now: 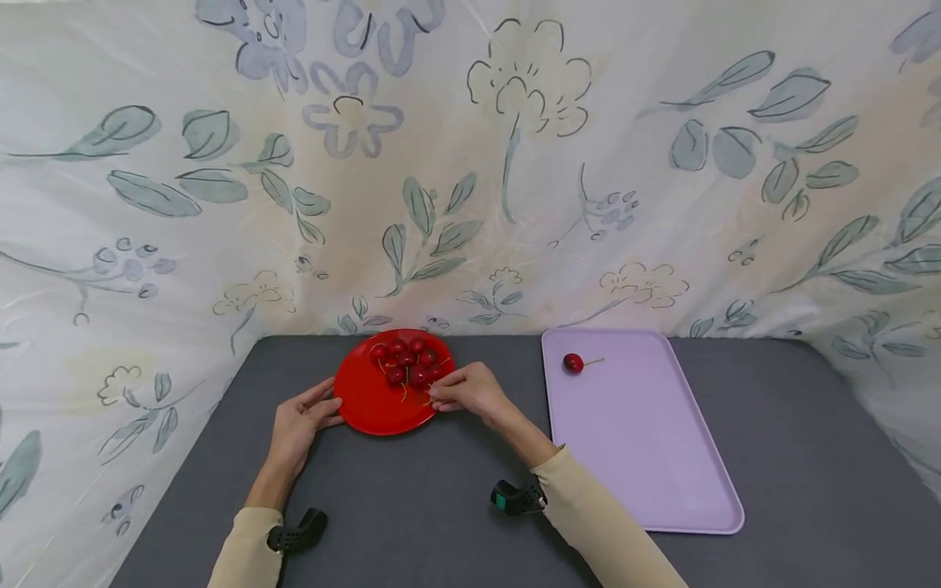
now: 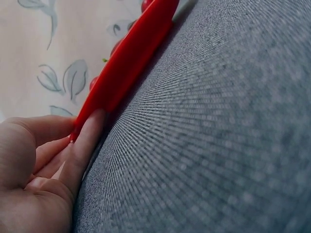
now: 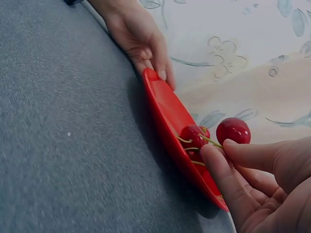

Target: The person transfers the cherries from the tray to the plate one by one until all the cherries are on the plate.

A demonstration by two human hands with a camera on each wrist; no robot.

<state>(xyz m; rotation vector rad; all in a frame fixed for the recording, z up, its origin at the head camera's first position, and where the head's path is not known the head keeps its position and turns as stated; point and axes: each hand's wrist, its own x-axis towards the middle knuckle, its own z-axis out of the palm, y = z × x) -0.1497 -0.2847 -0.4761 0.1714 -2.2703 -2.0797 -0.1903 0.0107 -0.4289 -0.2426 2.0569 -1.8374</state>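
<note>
A round red plate (image 1: 378, 412) bears several dark red cherries (image 1: 407, 359) with green stems, bunched toward its far right side. At the plate's left rim, my left hand (image 1: 300, 420) pinches the edge, thumb above and fingers below, as the left wrist view shows. My right hand (image 1: 474, 392) is over the plate's right edge. In the right wrist view its thumb and forefinger pinch the stem of one cherry (image 3: 233, 131), whose fruit stands beside the thumb tip, over the plate. Other cherries (image 3: 193, 136) lie on the plate just past the fingertips.
A lilac rectangular tray (image 1: 647, 457) lies to the right, with a single stemmed cherry (image 1: 573, 363) near its far left corner. The dark grey tabletop (image 1: 412, 506) ends at a flower-patterned curtain (image 1: 515, 204) behind. My right forearm passes over the tray's near left edge.
</note>
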